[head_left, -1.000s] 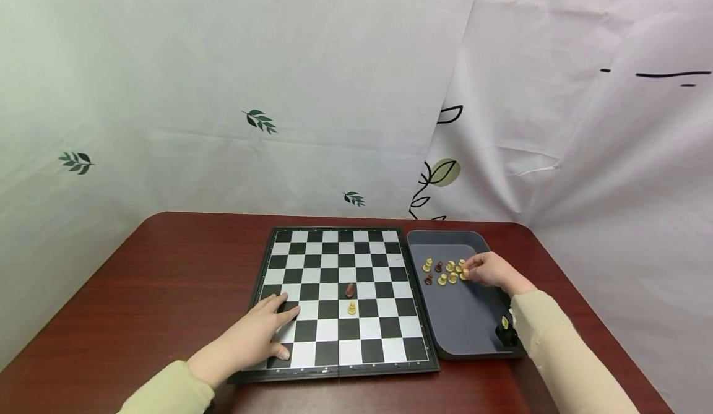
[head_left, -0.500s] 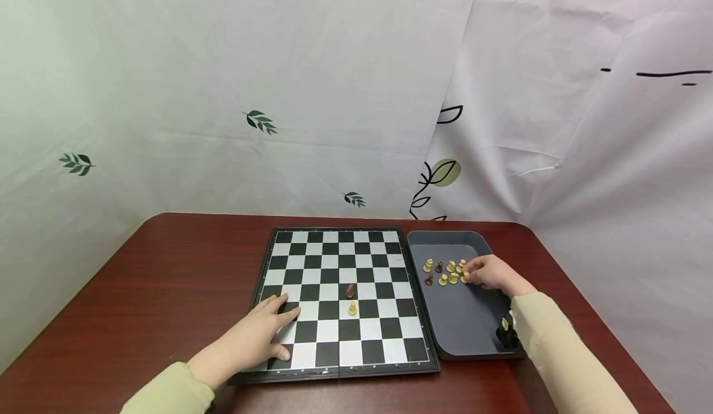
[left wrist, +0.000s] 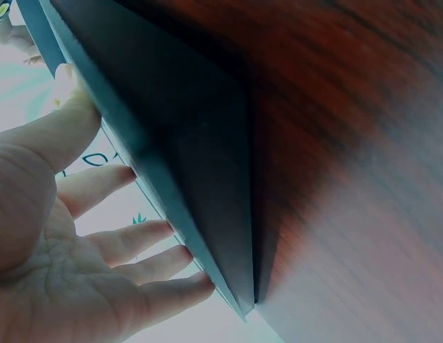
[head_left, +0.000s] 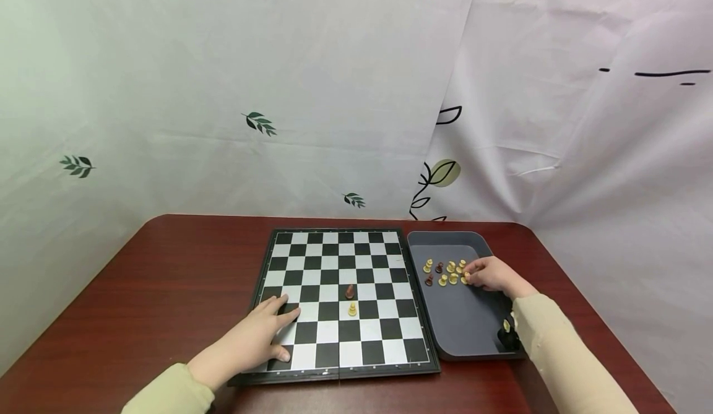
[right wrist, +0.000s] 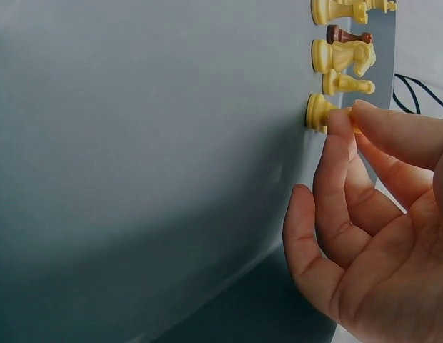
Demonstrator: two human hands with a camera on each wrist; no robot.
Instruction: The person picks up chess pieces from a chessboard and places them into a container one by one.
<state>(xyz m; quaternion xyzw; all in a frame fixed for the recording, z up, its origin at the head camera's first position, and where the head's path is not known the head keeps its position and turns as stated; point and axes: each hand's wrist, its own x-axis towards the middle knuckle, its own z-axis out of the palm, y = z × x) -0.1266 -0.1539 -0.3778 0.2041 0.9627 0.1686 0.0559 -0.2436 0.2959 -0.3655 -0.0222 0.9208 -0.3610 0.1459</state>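
In the head view, my left hand (head_left: 253, 340) rests on the near left part of the chessboard (head_left: 384, 327), fingers spread. The left wrist view has its fingertips (left wrist: 161, 227) on the board's top. My right hand (head_left: 492, 275) is over the grey tray (head_left: 462, 327), thumb and fingertips pinching the top of a yellow chess piece (right wrist: 317, 113). That piece's round base shows at the tray floor; its head is hidden by the fingers. Beside it stand a yellow pawn (right wrist: 346, 83), a yellow knight (right wrist: 341, 56) and a brown piece (right wrist: 348, 34).
Near the board's middle, a brown chess piece (head_left: 350, 291) stands behind a yellow pawn (head_left: 353, 309). More yellow and brown pieces, such as a brown one (head_left: 429, 280), are in the tray. A white patterned cloth (head_left: 334, 92) hangs behind the brown table (head_left: 139, 290).
My right hand has shifted very slightly and keeps its pinch on the yellow chess piece. My left hand stays in place on the board.
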